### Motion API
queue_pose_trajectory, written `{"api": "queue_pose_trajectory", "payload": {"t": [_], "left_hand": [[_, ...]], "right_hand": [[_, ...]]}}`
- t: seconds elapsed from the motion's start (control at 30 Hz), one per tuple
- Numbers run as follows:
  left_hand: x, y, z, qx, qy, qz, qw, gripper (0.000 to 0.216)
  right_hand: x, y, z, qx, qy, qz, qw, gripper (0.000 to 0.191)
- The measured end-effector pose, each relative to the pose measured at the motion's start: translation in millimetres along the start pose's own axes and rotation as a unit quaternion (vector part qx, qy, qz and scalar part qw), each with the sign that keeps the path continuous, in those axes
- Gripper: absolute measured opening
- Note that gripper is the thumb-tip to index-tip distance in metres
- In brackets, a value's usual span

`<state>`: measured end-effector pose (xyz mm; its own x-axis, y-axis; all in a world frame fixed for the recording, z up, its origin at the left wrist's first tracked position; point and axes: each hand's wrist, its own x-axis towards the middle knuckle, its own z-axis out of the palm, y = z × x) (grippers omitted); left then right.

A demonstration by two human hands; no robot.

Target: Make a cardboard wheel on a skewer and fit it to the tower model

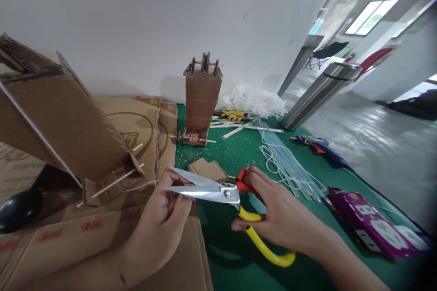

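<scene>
My right hand point(280, 209) grips the red and yellow handles of a large pair of scissors point(225, 194), with its blades apart and pointing left. My left hand point(164, 223) is pinched together at the blades' tips, its fingers partly hidden behind them. A thin white string point(141, 186) runs into those fingers from the large cardboard structure point(58, 122) on the left. A wooden stick point(116, 183) passes through that structure's lower end. Behind the blades, cardboard scraps point(206, 170) lie on the green mat point(239, 150).
Farther back stands a narrow cardboard tower point(203, 104). Pliers point(235, 117) and clear glue sticks point(283, 154) lie beyond my hands. On the right are a glue gun point(324, 151), a purple pack point(367, 218) and a steel cylinder point(319, 93). A black rounded object point(20, 211) sits left.
</scene>
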<state>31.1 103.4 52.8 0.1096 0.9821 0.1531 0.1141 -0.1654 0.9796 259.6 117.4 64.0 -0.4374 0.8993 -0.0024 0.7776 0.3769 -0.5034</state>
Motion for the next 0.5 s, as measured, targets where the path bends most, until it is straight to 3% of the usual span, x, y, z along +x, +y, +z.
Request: {"api": "queue_pose_trajectory", "payload": {"t": [0.5], "left_hand": [[1.3,3.9,2.4,-0.04,0.023,-0.027,0.999,0.007]], "right_hand": [[-0.8,1.6,-2.1,-0.013,0.024,-0.038,0.999,0.043]]}}
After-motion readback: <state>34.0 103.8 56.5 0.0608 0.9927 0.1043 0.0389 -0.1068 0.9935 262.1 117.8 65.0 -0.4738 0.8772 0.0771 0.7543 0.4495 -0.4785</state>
